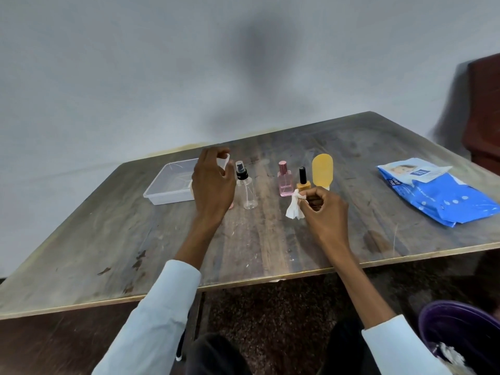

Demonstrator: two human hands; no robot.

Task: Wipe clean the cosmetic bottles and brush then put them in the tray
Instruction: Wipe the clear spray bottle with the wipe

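My left hand [212, 182] is raised over the table and pinches a small clear cap [223, 160] at its fingertips. Beneath it a pinkish item [230, 206] peeks out, mostly hidden. Just right stands a clear spray bottle [245, 189] with a black nozzle. A pink perfume bottle [285, 180], a yellow nail polish bottle [302, 182] with a black cap and a yellow brush [322, 170] stand in a row to the right. My right hand [326, 212] pinches a crumpled white wipe [294, 208] in front of the nail polish. The clear plastic tray [173, 182] lies at the left.
A blue pack of wet wipes [438, 190] lies at the table's right side. A purple bin [460, 331] with used wipes sits on the floor at lower right. The table's front edge [243, 282] runs across below my hands.
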